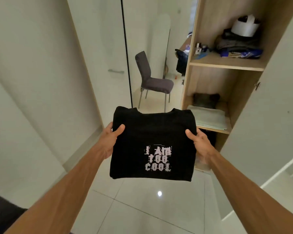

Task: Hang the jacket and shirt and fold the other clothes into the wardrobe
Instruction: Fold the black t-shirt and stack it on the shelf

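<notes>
Seen from the head, a folded black T-shirt (151, 144) with pale lettering is held flat in the air above the tiled floor (142, 208), in front of the open wardrobe (243, 78). The left hand (108, 141) grips its left edge and the right hand (200, 144) its right edge, thumbs on top, fingers (109, 126) curled underneath and mostly hidden. Just beyond the shirt's right corner, a wardrobe shelf (215, 130) carries folded pale cloth (208, 118).
</notes>
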